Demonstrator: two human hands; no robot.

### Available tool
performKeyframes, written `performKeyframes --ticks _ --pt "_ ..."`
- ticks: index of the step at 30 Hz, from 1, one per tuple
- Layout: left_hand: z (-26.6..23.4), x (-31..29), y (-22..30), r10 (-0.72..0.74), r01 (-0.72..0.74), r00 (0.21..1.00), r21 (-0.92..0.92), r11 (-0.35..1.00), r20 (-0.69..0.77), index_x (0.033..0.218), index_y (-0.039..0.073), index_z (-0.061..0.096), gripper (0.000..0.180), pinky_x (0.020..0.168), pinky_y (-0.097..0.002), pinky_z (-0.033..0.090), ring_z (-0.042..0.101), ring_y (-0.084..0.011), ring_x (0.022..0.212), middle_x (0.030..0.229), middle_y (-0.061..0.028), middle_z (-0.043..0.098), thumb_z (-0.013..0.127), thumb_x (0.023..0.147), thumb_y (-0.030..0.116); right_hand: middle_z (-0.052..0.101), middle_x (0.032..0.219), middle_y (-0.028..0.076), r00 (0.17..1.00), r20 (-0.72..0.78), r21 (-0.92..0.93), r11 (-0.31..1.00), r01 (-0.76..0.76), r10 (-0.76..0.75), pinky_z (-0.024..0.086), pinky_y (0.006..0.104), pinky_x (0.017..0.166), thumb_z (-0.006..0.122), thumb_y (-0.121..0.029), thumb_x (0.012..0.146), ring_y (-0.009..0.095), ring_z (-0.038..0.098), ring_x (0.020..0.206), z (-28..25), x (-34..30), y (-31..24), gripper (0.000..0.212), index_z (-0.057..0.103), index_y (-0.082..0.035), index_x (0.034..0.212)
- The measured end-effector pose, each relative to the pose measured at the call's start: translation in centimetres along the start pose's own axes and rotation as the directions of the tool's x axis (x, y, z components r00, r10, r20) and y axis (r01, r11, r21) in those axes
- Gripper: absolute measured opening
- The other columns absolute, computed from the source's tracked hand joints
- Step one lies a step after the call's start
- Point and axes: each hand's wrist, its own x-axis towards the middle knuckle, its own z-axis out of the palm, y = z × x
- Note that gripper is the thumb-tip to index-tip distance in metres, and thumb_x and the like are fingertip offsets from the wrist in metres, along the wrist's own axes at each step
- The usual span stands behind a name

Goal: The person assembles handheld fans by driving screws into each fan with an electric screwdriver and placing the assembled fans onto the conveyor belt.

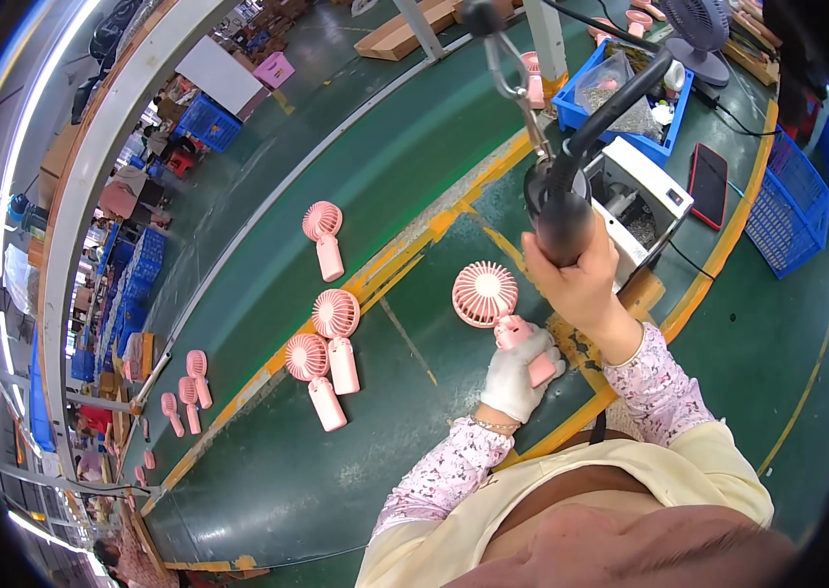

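Note:
My left hand, in a white glove, is closed round the handle of a pink handheld fan on the green work surface. The fan's round slatted head points away from me. My bare right hand grips a black electric screwdriver, which hangs from a metal hook with a thick black cable. Its tip is hidden below the hand. Just right of it stands a white screw feeder box, open on one side with small metal parts inside.
Two pink fans lie to the left, and another fan rests on the green conveyor belt, with several more farther left. Beyond the feeder are a red-edged phone, a blue tray of bagged parts and a grey desk fan.

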Motion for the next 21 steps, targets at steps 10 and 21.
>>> performKeyframes --ticks 10,21 --pt "-0.4 -0.2 1.7 0.130 -0.095 0.988 0.353 0.931 -0.079 0.097 0.006 0.063 0.031 0.072 -0.0399 0.049 0.060 -0.0368 0.082 0.086 -0.0163 0.064 0.072 0.068 0.013 0.055 0.086 0.008 0.895 0.279 0.590 0.673 -0.446 0.348 0.049 0.0269 0.061 0.054 0.008 0.081 0.012 0.057 0.068 2.0 -4.3 -1.3 0.050 0.033 0.000 0.126" --pt "-0.6 -0.5 0.4 0.137 -0.113 0.990 0.446 0.888 -0.022 0.105 0.003 0.059 0.041 0.082 -0.0404 0.046 0.057 -0.0378 0.096 0.100 -0.0183 0.061 0.073 0.069 0.016 0.061 0.078 0.004 0.826 0.322 0.527 0.637 -0.562 0.463 0.049 0.0249 0.065 0.066 -0.004 0.078 0.010 0.059 0.069 3.2 -5.5 -1.5 0.031 0.048 0.001 0.102"
